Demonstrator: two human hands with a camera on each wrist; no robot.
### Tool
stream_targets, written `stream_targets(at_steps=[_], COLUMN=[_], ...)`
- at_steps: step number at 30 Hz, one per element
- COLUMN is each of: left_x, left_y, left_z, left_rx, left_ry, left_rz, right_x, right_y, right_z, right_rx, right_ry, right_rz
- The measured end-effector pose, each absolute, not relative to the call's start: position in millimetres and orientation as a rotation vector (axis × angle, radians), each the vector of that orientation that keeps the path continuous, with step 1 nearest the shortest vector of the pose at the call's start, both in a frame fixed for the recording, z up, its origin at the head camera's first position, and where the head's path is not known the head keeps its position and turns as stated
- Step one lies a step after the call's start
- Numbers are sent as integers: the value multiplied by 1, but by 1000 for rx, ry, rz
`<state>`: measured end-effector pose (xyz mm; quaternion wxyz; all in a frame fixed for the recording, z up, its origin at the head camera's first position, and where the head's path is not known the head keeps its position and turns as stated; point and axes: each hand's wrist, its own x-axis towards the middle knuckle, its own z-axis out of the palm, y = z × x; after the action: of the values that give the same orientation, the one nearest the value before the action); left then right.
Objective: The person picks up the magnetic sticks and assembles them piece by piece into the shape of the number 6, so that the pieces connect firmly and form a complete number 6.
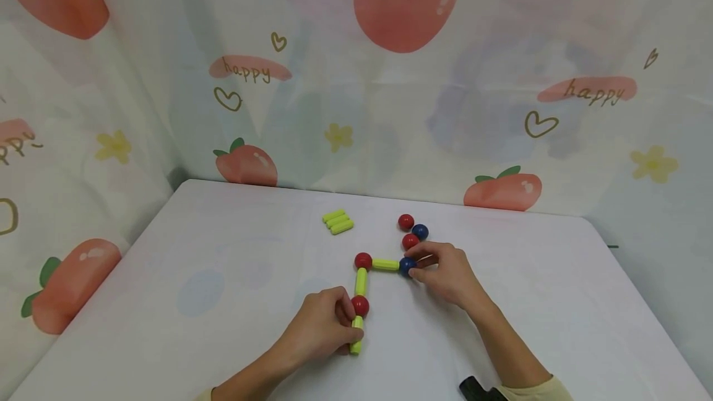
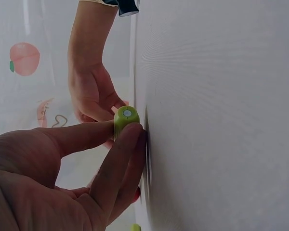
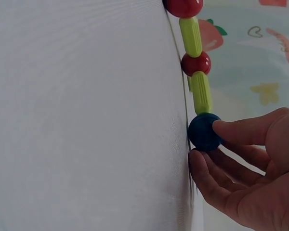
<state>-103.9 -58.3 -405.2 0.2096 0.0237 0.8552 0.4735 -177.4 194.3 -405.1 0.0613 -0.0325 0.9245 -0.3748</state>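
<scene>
A joined chain of yellow-green rods and balls lies on the white table, bent at a red corner ball [image 1: 363,261]. My left hand [image 1: 319,325] pinches the near rod [image 1: 355,348] between thumb and fingers; in the left wrist view, a silver disc shows on the rod's end [image 2: 127,113]. Beyond that rod come a second red ball [image 1: 361,306] and another rod [image 1: 361,282] up to the corner. From there a third rod [image 1: 385,264] runs right to a blue ball [image 1: 405,267], which my right hand [image 1: 448,274] holds with thumb and fingertips [image 3: 197,161].
Several loose yellow-green rods [image 1: 338,221] lie side by side farther back. Behind the right hand sit two red balls [image 1: 406,222] and a blue one [image 1: 420,231]. A printed cloth [image 1: 312,98] hangs along the table's back edge. A black object [image 1: 476,388] is by the right wrist.
</scene>
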Motion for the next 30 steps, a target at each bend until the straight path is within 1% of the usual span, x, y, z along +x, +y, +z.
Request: stream_targets(at_steps=[7, 30], left_x=[-105, -106], left_y=[-57, -63], left_z=[-405, -403], left_rx=[45, 94], left_ry=[2370, 2382], left_rz=[1313, 1297], right_x=[-178, -176], right_y=[194, 194], right_z=[-404, -405], right_rx=[-100, -89], right_ry=[2794, 2774], right_rz=[-1137, -1164])
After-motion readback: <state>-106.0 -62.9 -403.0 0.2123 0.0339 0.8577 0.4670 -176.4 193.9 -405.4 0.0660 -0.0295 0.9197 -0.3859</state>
